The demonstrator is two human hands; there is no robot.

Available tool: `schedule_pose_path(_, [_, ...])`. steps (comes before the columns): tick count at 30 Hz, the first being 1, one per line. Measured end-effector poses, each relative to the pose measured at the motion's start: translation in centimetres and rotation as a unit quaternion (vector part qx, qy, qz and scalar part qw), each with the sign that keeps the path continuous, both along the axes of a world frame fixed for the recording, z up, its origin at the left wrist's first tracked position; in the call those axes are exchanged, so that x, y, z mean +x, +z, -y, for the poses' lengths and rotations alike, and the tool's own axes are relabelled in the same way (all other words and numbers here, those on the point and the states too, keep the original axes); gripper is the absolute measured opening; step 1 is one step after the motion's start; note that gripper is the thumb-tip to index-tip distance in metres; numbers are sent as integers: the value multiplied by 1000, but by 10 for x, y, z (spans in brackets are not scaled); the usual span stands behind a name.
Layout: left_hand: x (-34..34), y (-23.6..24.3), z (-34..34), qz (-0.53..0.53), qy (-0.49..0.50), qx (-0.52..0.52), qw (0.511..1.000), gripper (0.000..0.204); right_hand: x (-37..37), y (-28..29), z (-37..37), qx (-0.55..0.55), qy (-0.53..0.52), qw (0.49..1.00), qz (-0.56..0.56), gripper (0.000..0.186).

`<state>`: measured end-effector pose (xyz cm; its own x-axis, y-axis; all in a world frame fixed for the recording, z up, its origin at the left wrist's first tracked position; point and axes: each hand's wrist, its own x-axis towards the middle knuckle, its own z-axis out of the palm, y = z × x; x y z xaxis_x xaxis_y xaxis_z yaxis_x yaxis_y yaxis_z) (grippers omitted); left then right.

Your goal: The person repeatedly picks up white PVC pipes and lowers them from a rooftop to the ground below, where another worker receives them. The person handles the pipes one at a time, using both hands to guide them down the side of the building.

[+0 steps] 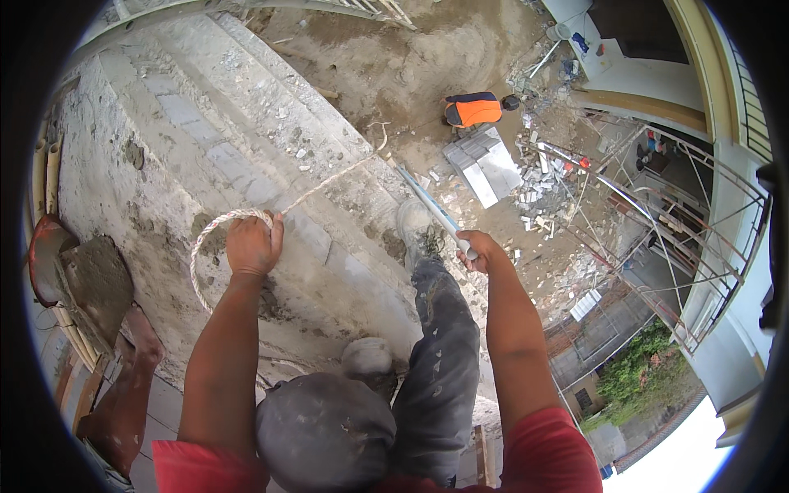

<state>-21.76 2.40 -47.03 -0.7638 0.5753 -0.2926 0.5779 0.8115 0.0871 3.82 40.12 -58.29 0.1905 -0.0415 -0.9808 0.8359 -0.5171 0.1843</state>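
While our left hand [251, 246] is closed on a white twisted-fibre rope [195, 261], our right hand [481, 251] is wrapped around the near end of a straight, pale grey pipe with blue along its side [433, 203]. We note that the rope bows into a loop left of the left hand; a straighter length runs to the edge of a rough grey concrete slab [173, 177]. The pipe slants toward that edge, its far end near the rope; we cannot tell whether they touch. Below, we record a co-worker in an orange and dark top [477, 111] beside a stack of grey rectangular blocks [485, 168].
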Motion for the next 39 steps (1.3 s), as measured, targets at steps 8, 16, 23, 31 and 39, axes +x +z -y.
schedule_pose_path(8, [1, 2, 1, 12, 31, -22, 999, 43, -9, 12, -21, 22, 157, 986, 55, 28])
schedule_pose_path(16, [0, 0, 0, 26, 37, -38, 998, 34, -16, 44, 38, -49, -288, 954, -67, 18])
schedule_pose_path(23, [2, 2, -1, 6, 49, 36, 998, 29, 0, 80, 95, -107, -505, 845, -136, 22])
schedule_pose_path(31, [2, 3, -8, 35, 37, -67, 996, 39, -4, 61, 83, -103, -523, 836, -133, 21])
schedule_pose_path(39, [0, 1, -7, 40, 28, -133, 990, 43, -19, 63, 89, -121, -476, 858, -150, 22])
